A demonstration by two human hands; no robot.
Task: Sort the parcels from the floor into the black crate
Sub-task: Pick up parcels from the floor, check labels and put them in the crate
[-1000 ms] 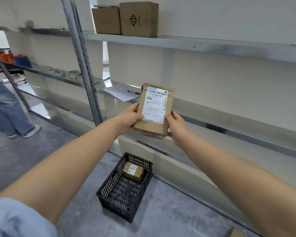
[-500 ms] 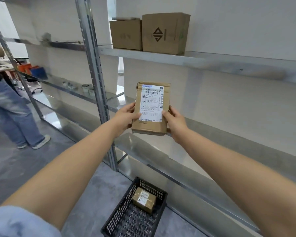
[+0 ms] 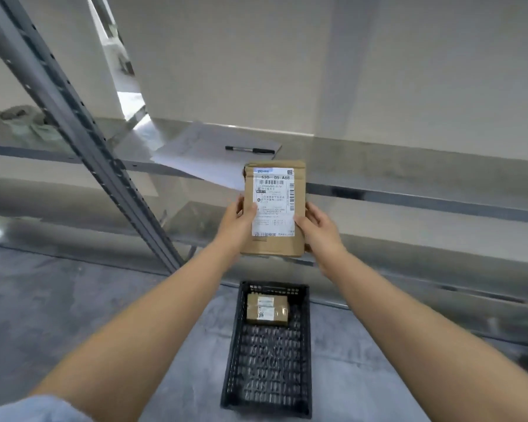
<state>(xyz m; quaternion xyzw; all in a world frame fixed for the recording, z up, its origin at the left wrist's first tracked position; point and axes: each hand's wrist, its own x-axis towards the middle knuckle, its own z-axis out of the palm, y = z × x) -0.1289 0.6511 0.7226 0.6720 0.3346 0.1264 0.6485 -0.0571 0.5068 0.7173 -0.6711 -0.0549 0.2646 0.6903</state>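
Now, held parcel (image 3: 274, 208): a flat brown cardboard packet, standing upright in the air with its long axis running up and down, its labelled face turning toward the camera — it is hovering above the black crate (image 3: 269, 348), in front of the metal shelf (image 3: 409, 166).
Label: a white shipping sticker is covering most of the face; "530 D5 A68" is reading across the top, with barcodes below and along the right edge — the smaller print is blurring out.
Left hand (image 3: 237, 222): gripping the parcel's left edge, thumb lying on the front, arm reaching forward.
Right hand (image 3: 319, 228): clasping the right edge likewise, thumb pressing on the label's lower corner.
Crate: sitting on the grey floor (image 3: 73, 300), long axis pointing away, a smaller taped parcel (image 3: 267, 309) lying at its far end.
Shelf: papers (image 3: 208, 153) and a black pen (image 3: 250, 150) are resting on it.
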